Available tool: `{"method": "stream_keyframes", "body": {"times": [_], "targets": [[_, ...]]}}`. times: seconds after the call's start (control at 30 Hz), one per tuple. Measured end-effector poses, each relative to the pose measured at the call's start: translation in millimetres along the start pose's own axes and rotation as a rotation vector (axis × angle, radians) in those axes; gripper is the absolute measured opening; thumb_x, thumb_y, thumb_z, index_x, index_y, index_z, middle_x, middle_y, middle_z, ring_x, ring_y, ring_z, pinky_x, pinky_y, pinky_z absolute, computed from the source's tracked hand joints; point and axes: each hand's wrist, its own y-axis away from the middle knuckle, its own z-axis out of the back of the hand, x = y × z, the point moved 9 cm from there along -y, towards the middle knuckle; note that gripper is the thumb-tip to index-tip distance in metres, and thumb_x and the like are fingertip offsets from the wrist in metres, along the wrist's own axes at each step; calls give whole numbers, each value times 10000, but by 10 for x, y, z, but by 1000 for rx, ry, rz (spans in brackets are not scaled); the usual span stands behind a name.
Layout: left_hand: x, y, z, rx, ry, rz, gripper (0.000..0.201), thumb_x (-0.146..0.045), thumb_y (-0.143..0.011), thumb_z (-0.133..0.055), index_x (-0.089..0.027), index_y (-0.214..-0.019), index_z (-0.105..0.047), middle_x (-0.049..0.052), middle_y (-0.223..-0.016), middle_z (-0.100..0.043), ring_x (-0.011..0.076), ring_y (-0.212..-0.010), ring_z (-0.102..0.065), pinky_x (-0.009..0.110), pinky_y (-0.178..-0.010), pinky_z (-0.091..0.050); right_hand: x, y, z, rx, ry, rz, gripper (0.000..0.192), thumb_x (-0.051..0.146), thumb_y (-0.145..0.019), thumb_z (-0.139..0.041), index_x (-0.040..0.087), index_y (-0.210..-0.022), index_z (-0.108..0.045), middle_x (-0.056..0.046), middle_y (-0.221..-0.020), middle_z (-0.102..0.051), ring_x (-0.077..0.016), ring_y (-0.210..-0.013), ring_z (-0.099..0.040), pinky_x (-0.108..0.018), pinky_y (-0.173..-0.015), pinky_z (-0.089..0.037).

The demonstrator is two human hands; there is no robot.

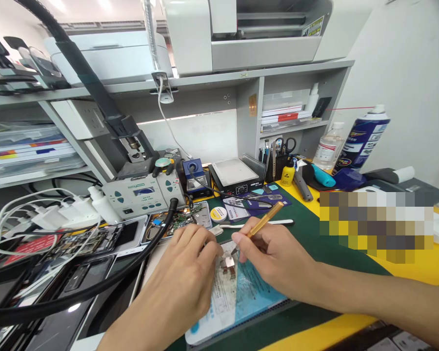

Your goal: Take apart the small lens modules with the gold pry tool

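Observation:
My right hand [270,248] is closed in a pen grip on a craft knife with a gold handle [266,219]. The knife's thin dark tip points down at a small silver part with brown flex cables [229,262]. From the left, my left hand [186,270] reaches in, fingers curled and closed at that part's left edge; its fingertips are partly hidden. Beneath both hands lies a white-and-blue work pad [219,317] with worn, stained print, set on a green mat [314,248].
A thick black hose [131,273] arcs past my left forearm, over phone parts [76,273]. Behind stand a rework station [142,195], a soldering stand [195,178] and a heating plate [237,173]. A white-handled brush [256,224] lies beyond my hands. A spray can [362,139] stands right.

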Motion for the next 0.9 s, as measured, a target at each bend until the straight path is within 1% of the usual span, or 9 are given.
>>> {"method": "stream_keyframes", "body": {"times": [0.23,0.37,0.47,0.57,0.63,0.7,0.77,0.83,0.9], "targets": [[-2,-3,-29,2,5,-10,238,-77,-980,-353,-204,-937,-550,76,-981,-542,255,-923,-471,444,-804,-410,35,-1,22,-19,-1,21,440,373,-1039,-452,180,-685,-628,-43,-738,-636,-144,-596,-558,-277,-540,-400],[-3,-3,-39,9,27,-13,226,-52,-957,-368,-200,-933,-537,74,-978,-534,257,-930,-459,444,-808,-397,22,-4,11,-7,5,3,432,369,-1036,-452,182,-687,-623,-40,-743,-637,-145,-593,-556,-282,-550,-405],[-6,1,-34,9,43,-14,226,-46,-959,-366,-197,-944,-533,71,-973,-528,254,-923,-449,441,-800,-385,8,-11,19,-20,-8,-11,421,366,-1032,-465,185,-692,-637,-48,-783,-663,-164,-668,-610,-288,-614,-439],[-12,3,-20,6,53,-14,229,-44,-963,-361,-198,-950,-529,66,-966,-531,250,-910,-440,437,-789,-378,54,-16,26,-27,-12,36,432,330,-1044,-445,191,-696,-659,-50,-851,-701,-172,-774,-660,-295,-727,-464],[-17,3,-15,11,59,-13,218,-46,-961,-372,-199,-944,-526,64,-969,-538,249,-914,-438,437,-795,-380,117,-5,48,-41,11,102,382,286,-1052,-421,197,-780,-674,-35,-887,-712,-153,-752,-653,-293,-743,-461],[-18,5,-8,13,56,-9,201,-62,-966,-383,-196,-936,-529,63,-968,-543,250,-922,-439,440,-807,-385,210,26,74,-45,37,205,253,236,-1038,-433,198,-957,-669,-28,-930,-711,-144,-750,-646,-288,-745,-466],[-19,7,0,13,48,-5,195,-79,-975,-382,-189,-926,-537,65,-960,-543,251,-929,-442,446,-825,-390,303,72,83,-19,75,316,180,208,-995,-496,184,-1121,-622,-44,-996,-702,-161,-826,-659,-294,-786,-478],[-20,3,13,4,42,-5,203,-85,-978,-377,-180,-918,-545,70,-951,-540,253,-934,-446,453,-839,-394,341,109,48,53,133,376,254,215,-936,-578,176,-1187,-584,-64,-1055,-689,-196,-923,-662,-318,-837,-481],[-20,-5,25,-9,42,-6,210,-88,-982,-374,-174,-915,-553,73,-945,-540,255,-936,-450,455,-841,-399,302,124,-13,140,192,359,308,242,-902,-629,195,-1201,-572,-64,-1079,-680,-221,-954,-655,-338,-844,-476]]}}
